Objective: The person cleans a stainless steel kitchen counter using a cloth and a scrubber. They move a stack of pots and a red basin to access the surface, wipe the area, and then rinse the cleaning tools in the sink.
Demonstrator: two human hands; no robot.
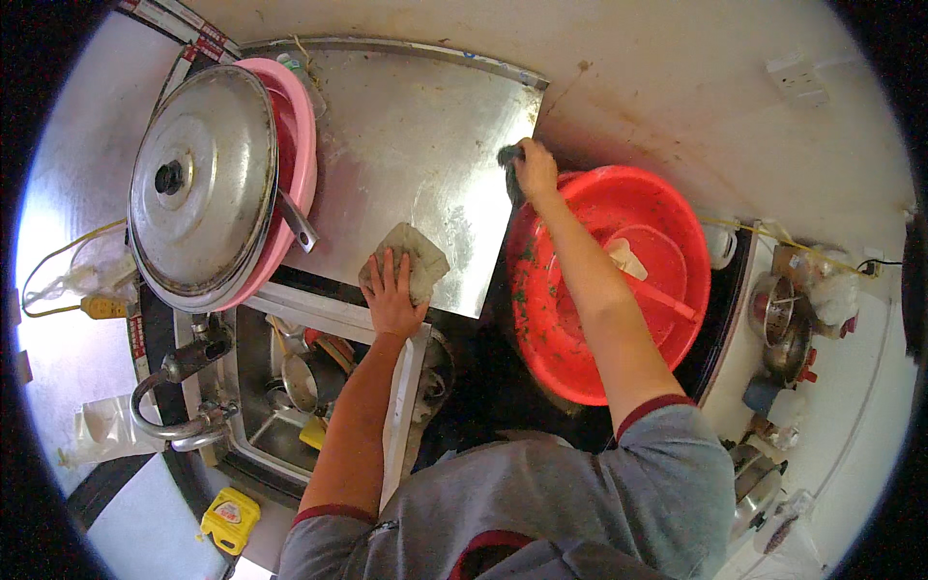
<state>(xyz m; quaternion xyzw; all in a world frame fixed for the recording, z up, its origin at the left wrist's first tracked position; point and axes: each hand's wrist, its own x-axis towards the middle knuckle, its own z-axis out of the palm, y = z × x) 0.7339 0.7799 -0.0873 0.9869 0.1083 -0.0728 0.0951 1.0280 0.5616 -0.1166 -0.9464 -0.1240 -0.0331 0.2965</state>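
My left hand (391, 301) lies with its fingers spread on a folded grey cloth (424, 254), near the front edge of a stainless steel table (406, 138). At the table's right edge, my right hand (538, 171) grips a dark, limp cloth-like item (512, 174); it is blurred, so its kind is uncertain. Below my right forearm stands a large red plastic basin (533, 341) with green leaf scraps on its inner wall. Inside that basin are a smaller red plastic vessel with a handle (670, 303) and a pale scrap (628, 259).
A pink basin (308, 145) under a big metal lid (217, 145) stands on the table's left, a metal handle (297, 225) jutting out. In front lies a sink (272, 431) with pots and a faucet (163, 431). Pots (772, 312) line the right side. A yellow jug (230, 518) stands lower left.
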